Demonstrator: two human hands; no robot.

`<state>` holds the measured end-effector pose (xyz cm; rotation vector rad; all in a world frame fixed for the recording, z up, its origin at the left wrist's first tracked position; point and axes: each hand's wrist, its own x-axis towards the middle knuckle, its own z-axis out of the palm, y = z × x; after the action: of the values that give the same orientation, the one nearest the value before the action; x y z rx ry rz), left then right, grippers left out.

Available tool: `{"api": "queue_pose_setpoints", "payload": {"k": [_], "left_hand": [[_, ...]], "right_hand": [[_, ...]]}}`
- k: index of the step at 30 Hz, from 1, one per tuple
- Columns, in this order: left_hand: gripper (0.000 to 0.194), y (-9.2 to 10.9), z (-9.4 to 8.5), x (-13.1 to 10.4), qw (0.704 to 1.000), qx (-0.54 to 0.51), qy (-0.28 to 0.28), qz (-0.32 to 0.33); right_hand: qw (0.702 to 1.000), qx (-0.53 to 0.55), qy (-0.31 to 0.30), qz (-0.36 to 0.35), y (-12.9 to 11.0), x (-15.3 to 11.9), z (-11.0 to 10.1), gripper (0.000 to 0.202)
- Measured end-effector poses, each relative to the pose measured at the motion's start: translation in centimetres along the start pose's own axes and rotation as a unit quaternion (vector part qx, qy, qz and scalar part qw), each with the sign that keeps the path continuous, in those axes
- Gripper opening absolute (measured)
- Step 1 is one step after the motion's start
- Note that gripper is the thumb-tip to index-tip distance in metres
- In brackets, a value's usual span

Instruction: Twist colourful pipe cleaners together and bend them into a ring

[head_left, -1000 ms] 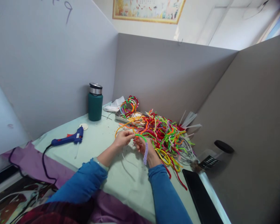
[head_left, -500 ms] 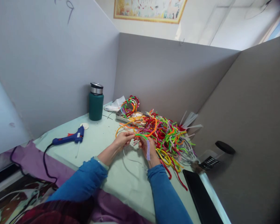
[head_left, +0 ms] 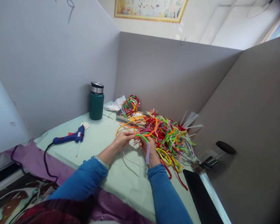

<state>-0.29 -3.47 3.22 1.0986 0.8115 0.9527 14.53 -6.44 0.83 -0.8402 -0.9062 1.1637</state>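
Over the middle of the table, my left hand pinches a strip of joined pipe cleaners. The strip has an orange loop, a green stretch and a lilac end that hangs in front of my right wrist. My right hand is closed at the same strip, its fingertips partly hidden behind the green part. Below my hands, a thin white strand curves down over the tabletop. Just beyond my right hand lies a tangled heap of coloured pipe cleaners.
A metal tray holds small discs, with a bundle of pipe-cleaner rings at its back. To the left are a green bottle and a blue glue gun with its cord. Grey partitions enclose the table; a black slab lies right.
The lilac end hangs slightly lower and straighter. The white strand below my hands has shifted a little. Both hands stay nearly in place on the strip.
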Motion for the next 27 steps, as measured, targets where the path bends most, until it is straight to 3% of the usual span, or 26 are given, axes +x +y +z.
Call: {"api": "queue_pose_setpoints", "payload": {"k": [10,16,27], "left_hand": [[0.034,-0.1,0.0,0.2,1.0,0.022,0.018,0.0],[0.037,-0.4,-0.2,0.4,1.0,-0.008,-0.024,-0.007],[0.035,0.0,0.2,0.1,0.999,-0.041,0.02,0.004]], "right_hand": [[1.0,0.006,-0.022,-0.008,-0.1,-0.2,0.1,0.02],[1.0,0.018,0.0,-0.008,0.1,0.0,-0.1,0.021],[0.991,-0.122,-0.034,-0.041,0.1,-1.1,0.9,0.022]]}}
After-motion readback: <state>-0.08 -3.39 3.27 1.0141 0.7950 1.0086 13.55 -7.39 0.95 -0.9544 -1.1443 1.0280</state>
